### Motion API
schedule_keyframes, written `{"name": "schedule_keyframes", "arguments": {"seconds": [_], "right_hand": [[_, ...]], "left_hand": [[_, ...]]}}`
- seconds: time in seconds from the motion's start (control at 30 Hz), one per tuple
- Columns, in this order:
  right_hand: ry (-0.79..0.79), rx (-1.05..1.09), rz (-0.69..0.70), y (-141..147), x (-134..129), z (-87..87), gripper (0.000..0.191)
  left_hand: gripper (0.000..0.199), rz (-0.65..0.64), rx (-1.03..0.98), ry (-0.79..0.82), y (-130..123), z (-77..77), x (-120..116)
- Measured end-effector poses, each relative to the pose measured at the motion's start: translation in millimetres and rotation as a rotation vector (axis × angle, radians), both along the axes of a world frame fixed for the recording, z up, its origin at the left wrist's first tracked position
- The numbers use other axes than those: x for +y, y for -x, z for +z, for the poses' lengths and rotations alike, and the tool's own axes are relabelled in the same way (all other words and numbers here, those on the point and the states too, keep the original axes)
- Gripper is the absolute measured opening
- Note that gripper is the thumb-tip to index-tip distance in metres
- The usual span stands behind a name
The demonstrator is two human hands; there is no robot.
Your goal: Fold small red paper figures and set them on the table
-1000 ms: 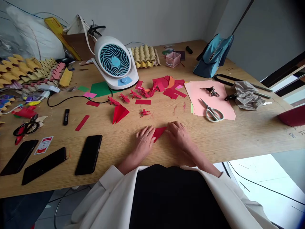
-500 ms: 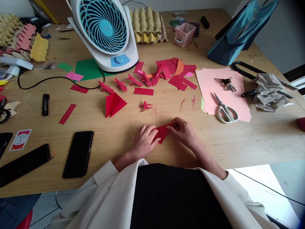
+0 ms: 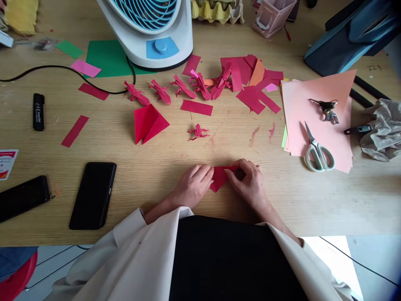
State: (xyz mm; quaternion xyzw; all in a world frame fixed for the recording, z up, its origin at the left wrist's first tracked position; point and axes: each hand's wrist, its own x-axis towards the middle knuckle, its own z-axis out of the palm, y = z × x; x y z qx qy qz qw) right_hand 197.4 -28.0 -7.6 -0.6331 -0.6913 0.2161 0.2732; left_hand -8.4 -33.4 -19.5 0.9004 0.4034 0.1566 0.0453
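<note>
A piece of red paper (image 3: 218, 179) lies at the table's near edge between my hands, its lower end coming to a point. My left hand (image 3: 194, 184) is closed on its left side, fingers together and covering part of it. At the upper right corner, my right hand (image 3: 249, 180) pinches the paper between thumb and fingers. Beyond them sits a small red folded paper figure (image 3: 198, 131) with thin limbs. A larger red folded paper piece (image 3: 149, 124) rests to its left. Several more red folded figures (image 3: 181, 86) stand in a row farther back.
A white fan (image 3: 178, 37) stands at the back. Scissors (image 3: 318, 152) and a binder clip (image 3: 327, 110) lie on pink paper sheets (image 3: 294, 98) at right, beside crumpled grey paper (image 3: 384, 129). Phones (image 3: 93, 195) and a black marker (image 3: 38, 112) are at left. Red scraps (image 3: 250, 98) lie behind.
The view has tilted down and come closer. The red paper has turned between my hands, so its top edge is now nearly level and its point faces down. Both hands keep hold.
</note>
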Motion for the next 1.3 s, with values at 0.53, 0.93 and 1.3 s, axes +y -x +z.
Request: {"name": "schedule_keyframes", "arguments": {"seconds": [0.53,0.93,1.3], "right_hand": [[-0.167,0.056,0.173,10,-5,-3.3,0.005],[-0.074,0.067,0.011,19,-4,-4.8,0.029],[-0.065,0.114,-0.022,16,-9,-9.3,0.025]], "left_hand": [[0.029,-0.095,0.126,-0.045,2,1.3,11],[0.023,-0.069,0.048,-0.122,2,0.6,10],[0.026,-0.082,0.099,-0.133,2,7.2,8]]}}
